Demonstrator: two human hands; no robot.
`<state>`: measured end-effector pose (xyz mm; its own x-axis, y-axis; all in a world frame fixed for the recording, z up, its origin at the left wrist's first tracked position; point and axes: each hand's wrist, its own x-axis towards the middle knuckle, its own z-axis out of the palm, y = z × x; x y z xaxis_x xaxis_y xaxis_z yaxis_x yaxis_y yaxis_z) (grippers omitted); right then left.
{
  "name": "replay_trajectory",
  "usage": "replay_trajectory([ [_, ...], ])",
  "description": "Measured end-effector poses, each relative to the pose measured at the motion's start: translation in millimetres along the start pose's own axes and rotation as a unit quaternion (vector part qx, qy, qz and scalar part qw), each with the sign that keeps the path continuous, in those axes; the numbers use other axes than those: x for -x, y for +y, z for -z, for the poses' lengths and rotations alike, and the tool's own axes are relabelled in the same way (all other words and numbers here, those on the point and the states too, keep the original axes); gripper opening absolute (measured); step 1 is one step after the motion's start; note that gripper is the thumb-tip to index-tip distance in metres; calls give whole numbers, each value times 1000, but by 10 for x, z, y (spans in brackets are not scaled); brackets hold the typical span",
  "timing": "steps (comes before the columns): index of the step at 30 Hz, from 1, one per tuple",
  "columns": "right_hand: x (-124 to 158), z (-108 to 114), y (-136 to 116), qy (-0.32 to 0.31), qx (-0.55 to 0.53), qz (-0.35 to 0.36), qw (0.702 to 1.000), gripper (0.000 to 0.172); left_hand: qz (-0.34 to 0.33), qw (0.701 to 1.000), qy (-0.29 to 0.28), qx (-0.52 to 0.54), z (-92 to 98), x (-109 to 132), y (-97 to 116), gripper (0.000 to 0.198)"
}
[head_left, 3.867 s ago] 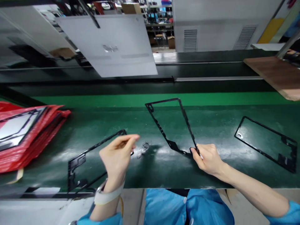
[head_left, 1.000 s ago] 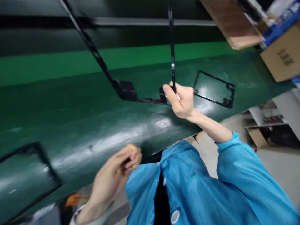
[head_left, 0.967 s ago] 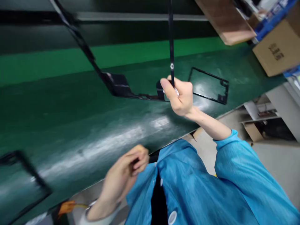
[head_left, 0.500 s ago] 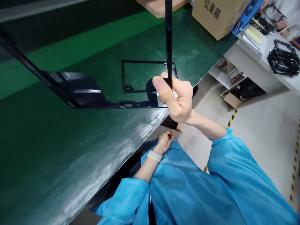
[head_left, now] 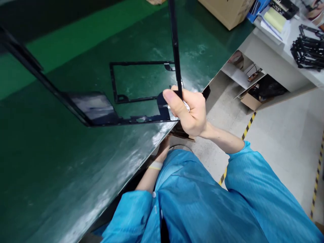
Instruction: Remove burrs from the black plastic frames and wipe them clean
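My right hand (head_left: 189, 109) is closed round one corner of a thin black rectangular frame (head_left: 131, 120), thumb on top. The frame is held up, tilted, above the green table; its far end runs out of view at the top. A bit of something white shows between the fingers. Under it, a second black frame (head_left: 113, 81) lies flat on the table (head_left: 83, 175). My left hand (head_left: 164, 146), with a pale band at the wrist, is low beside the table's edge; its fingers are hidden under the edge.
A cardboard box (head_left: 227, 11) stands at the table's far right. On the white side desk (head_left: 283, 55) lie a heap of black frames (head_left: 307, 50), papers and a yellow pad (head_left: 274, 20). Shelves below it hold an open carton (head_left: 250, 101). Another person's hand (head_left: 315, 11) shows at the top right.
My left hand has gone from in front of my lap to beneath the table edge. The held frame has shifted slightly and tilted, still in my right hand. The camera view has moved a little.
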<state>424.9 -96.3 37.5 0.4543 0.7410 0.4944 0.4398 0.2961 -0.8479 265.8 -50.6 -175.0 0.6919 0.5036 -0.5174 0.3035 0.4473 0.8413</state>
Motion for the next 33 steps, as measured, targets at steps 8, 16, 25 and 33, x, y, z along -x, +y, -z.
replay_trajectory([
  [8,-82,-434,42,-162,-162,-95,969,75,-15,983,-114,-141,835,2114,780,20],
  [16,-271,-1075,143,-372,-167,-152,901,79,-283,909,304,32,2206,2265,1559,84],
  [25,-458,-1718,447,-597,-95,-230,763,83,-347,849,378,128,2507,1567,1373,52],
  [33,-435,-1585,410,-631,-27,-239,738,79,-337,852,367,160,2449,1631,1283,68],
])
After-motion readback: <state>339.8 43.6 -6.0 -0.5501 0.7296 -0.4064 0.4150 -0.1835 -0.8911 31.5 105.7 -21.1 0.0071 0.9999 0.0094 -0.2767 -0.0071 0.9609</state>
